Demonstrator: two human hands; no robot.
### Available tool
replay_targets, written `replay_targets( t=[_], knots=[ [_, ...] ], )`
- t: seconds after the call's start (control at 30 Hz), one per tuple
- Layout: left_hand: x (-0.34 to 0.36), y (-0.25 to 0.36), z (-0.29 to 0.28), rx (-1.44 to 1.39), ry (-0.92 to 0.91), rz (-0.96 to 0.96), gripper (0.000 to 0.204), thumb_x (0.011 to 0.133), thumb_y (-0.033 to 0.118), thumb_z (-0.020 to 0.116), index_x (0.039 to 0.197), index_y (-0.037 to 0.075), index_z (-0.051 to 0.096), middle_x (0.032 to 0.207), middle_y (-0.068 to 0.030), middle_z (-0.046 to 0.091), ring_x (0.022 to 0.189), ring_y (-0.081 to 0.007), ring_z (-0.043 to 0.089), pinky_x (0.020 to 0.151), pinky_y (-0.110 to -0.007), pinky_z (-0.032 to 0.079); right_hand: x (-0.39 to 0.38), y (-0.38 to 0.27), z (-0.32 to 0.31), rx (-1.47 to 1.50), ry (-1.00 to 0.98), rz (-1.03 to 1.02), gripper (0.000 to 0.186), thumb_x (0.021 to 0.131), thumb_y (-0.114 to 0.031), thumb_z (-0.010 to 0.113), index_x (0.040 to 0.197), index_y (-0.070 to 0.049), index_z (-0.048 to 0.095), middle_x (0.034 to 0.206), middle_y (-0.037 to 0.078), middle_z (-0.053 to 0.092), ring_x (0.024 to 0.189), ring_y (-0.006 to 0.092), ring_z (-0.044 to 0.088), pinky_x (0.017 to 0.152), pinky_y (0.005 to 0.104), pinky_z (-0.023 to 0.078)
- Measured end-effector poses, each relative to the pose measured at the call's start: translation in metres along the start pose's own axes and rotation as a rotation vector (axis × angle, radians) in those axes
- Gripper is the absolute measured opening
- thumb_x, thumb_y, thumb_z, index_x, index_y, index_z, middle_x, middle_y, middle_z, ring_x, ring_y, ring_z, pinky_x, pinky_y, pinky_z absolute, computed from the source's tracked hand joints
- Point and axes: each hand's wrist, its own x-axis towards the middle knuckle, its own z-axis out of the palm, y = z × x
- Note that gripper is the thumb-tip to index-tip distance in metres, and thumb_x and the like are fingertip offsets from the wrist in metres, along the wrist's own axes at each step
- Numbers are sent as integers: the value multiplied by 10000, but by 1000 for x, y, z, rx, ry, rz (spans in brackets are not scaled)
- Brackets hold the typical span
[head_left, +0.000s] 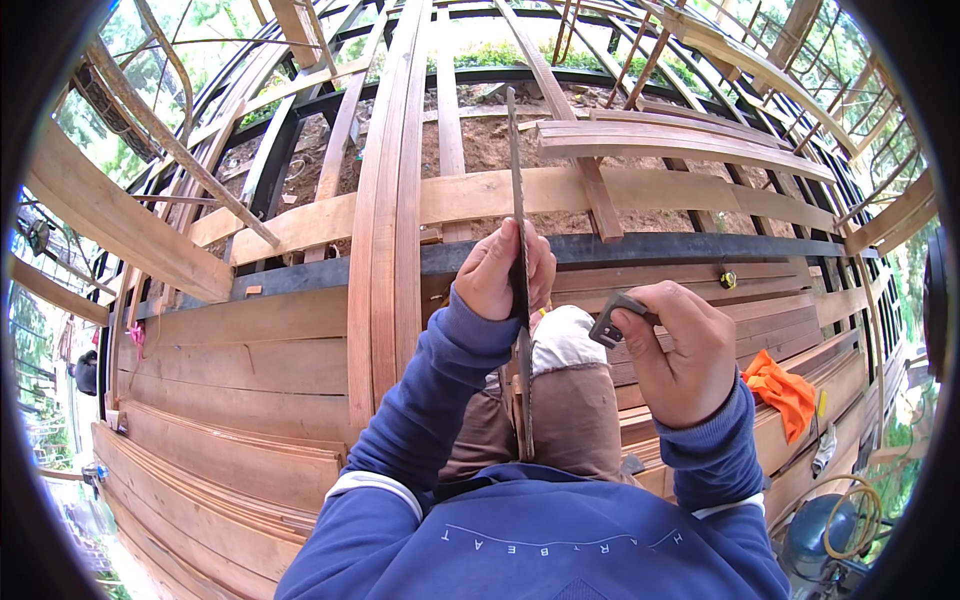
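A handsaw point(516, 165) stands nearly edge-on in front of me, its long blade pointing away and its toothed edge showing as a thin line. My left hand point(500, 275) grips the blade partway along, with the thumb on one side and the fingers on the other. The saw's lower end comes down between my thighs, where some wood of what looks like its handle shows. To the right, my right hand point(685, 355) pinches a small dark grey metal tool point(610, 322) with a slotted end, held apart from the blade. Its exact kind is unclear.
Under me lie wooden boards point(235, 350). Ahead, a dark beam point(680, 248) borders an open frame with bare soil below. Long planks point(385, 200) cross it at left. At right are a tape measure point(728, 278), an orange cloth point(782, 392) and a blue tank point(820, 535) with a hose.
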Motion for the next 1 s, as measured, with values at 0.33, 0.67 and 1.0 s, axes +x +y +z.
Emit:
replay_targets(
  t=[0.33,0.67,1.0],
  knots=[
    [0,-2,-1,-49,-15,-60,463,1020,429,337,781,53,462,575,-86,472,468,-145,430,453,-265,391,4,4,11,-35,-33,-48,110,782,-21,679,869,12,620,731,140,623,661,318,622,591,368,497],
    [0,-1,4,-28,-4,-99,394,1010,373,342,807,49,435,643,-79,448,540,-146,416,455,-265,371,7,7,16,-31,-39,-84,111,776,-27,682,854,3,609,713,135,605,654,328,606,579,383,490],
    [3,-12,19,111,-155,-282,330,936,238,498,1136,-25,491,980,-94,564,932,-164,552,830,-299,452,2,12,-9,-155,-46,-43,99,779,-32,694,849,-3,631,738,131,624,667,317,619,592,369,492]
  ],
)
